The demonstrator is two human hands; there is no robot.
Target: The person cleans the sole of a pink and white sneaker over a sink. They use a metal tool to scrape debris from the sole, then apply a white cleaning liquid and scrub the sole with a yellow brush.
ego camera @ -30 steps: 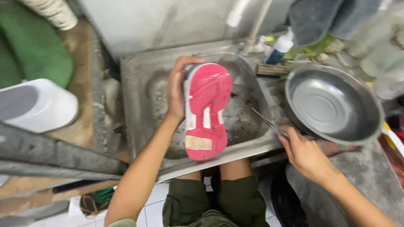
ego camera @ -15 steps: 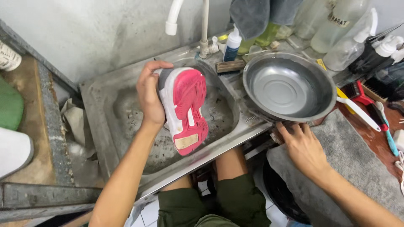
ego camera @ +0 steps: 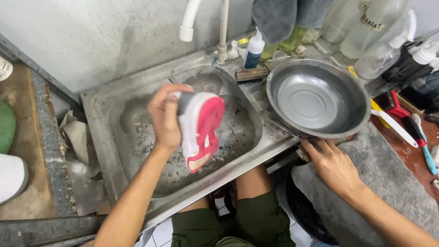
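The left hand holds 1 pink-soled shoe over the steel sink, its grip wrapped around the heel end, fingers closed on the upper. The shoe's long axis runs from the hand down and toward the person, sole facing right, toe hanging lowest above the grimy sink floor. The tap spout is up and slightly left of the shoe, well apart from it. The right hand rests at the near rim of the round metal basin, fingers spread flat under its edge, not closed on anything. The basin sits just right of the sink, so the right hand is nearer it; brushes lie farther right.
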